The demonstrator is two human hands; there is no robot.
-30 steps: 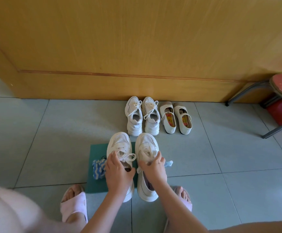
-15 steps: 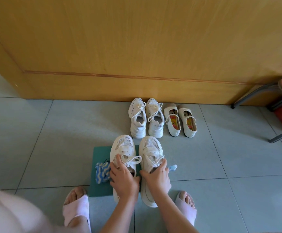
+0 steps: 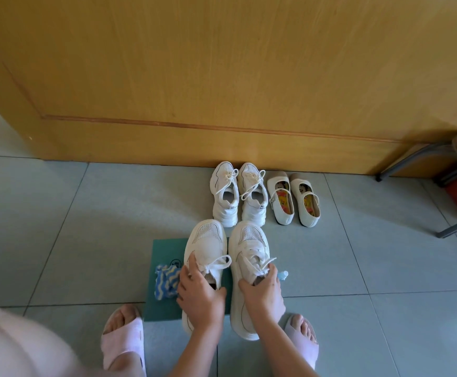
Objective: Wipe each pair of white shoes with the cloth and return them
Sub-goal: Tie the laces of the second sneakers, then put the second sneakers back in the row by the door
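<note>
Two white mesh sneakers stand side by side, toes pointing to the door. My left hand (image 3: 198,296) grips the left sneaker (image 3: 207,248) at its opening, thumb inside. My right hand (image 3: 262,291) grips the right sneaker (image 3: 246,246) at its tongue and laces. A blue, yellow and white striped cloth (image 3: 164,281) lies crumpled on the green mat (image 3: 164,248), just left of my left hand. Farther off, by the door, stand a white lace-up pair (image 3: 237,194) and a white strap pair (image 3: 294,198).
A wooden door (image 3: 222,77) closes the far side. A red stool with grey metal legs (image 3: 456,180) stands at the right. A small blue bottle cap (image 3: 283,274) shows beside my right hand. My feet in pink slippers (image 3: 122,338) rest on the grey tiles.
The view has shifted so the shoes sit slightly more to the right. Both hands keep their hold on the sneakers, which stay on the mat side by side.
</note>
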